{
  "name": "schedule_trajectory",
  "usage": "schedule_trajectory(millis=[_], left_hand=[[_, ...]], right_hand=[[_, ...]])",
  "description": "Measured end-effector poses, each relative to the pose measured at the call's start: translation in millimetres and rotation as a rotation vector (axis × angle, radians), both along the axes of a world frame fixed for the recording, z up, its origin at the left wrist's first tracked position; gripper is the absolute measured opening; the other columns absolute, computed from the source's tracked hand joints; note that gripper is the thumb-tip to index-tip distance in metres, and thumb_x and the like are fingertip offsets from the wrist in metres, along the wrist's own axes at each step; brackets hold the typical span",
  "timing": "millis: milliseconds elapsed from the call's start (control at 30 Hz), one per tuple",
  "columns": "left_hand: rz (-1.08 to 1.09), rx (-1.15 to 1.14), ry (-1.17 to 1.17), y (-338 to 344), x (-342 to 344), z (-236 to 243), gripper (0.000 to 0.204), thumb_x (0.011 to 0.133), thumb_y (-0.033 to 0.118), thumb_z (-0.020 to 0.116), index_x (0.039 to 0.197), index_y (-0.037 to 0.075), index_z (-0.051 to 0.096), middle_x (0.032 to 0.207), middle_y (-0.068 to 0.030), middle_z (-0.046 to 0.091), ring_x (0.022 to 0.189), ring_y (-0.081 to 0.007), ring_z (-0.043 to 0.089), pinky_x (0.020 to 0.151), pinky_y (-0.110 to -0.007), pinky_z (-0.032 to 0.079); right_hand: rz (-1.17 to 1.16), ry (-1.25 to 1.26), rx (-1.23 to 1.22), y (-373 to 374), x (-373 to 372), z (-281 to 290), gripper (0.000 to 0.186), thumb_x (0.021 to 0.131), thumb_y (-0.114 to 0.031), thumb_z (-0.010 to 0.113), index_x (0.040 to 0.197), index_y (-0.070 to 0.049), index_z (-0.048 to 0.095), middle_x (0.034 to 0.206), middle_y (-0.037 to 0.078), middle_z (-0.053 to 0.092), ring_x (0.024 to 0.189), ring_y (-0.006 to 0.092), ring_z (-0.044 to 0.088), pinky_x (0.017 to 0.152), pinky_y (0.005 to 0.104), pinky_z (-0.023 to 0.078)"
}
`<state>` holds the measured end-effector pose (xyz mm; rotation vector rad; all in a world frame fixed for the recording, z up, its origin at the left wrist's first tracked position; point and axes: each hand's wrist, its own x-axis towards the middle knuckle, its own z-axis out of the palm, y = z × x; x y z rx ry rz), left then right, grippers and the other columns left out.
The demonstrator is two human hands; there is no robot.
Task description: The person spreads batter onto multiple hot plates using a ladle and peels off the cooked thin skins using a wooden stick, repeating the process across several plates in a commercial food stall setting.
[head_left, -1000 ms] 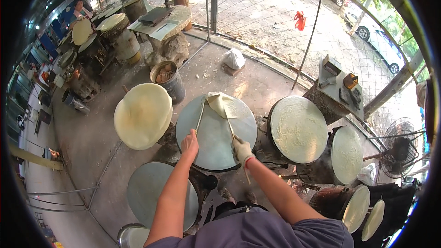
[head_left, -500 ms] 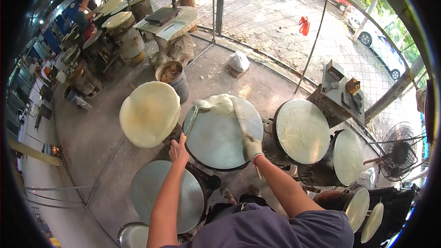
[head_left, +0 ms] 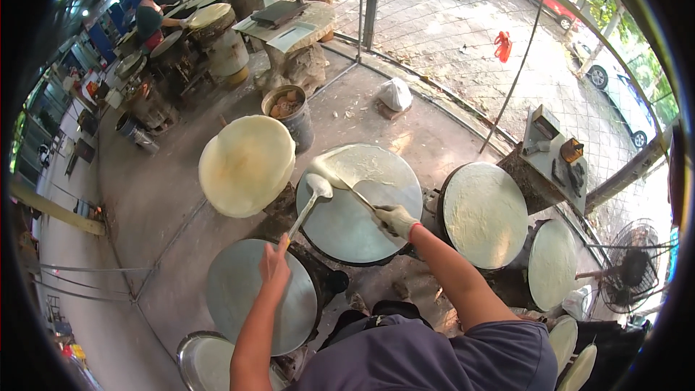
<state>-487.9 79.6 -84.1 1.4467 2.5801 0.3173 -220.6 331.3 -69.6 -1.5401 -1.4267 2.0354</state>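
The left hand (head_left: 275,266) grips a ladle (head_left: 319,186), the right hand (head_left: 394,220) a spreader (head_left: 360,198), their length apparently keeping both clear of batter (head_left: 329,171) at ten o'clock on the griddle (head_left: 349,235).

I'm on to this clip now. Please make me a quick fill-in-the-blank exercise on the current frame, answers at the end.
1. The left hand holds a round-bowled, long-handled ____ over the central griddle.
2. The right hand wears a whitish ____.
3. From the person's viewpoint, the stack of crepes is to the ____ of that griddle.

Missing words: ladle; glove; left.
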Motion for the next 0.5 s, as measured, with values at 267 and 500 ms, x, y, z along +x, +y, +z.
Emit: schedule_trajectory(millis=[267,500], left_hand=[[0.122,0.012,-0.039,-30,52,11,0.068,0.075,-0.005,0.052,0.133,0.03,0.049,0.09,-0.0119,0.044,0.08,-0.033,0.056,0.067,-0.042,0.047],[0.245,0.157,-0.12,-66,96,21,0.056,0.077,0.0,0.057,0.128,0.019,0.054,0.091,-0.0127,0.049,0.08,-0.0341,0.056,0.069,-0.042,0.048]], right_hand=[[0.248,-0.057,0.137,25,-15,-8,0.035,0.086,-0.024,0.06,0.117,-0.008,0.065,0.068,-0.002,0.058,0.053,0.0079,0.048,0.049,0.0232,0.04],[-0.093,0.08,0.059,74,24,-13,0.036,0.087,-0.024,0.059,0.119,-0.007,0.063,0.07,-0.001,0.058,0.051,0.0058,0.046,0.045,0.0222,0.037]])
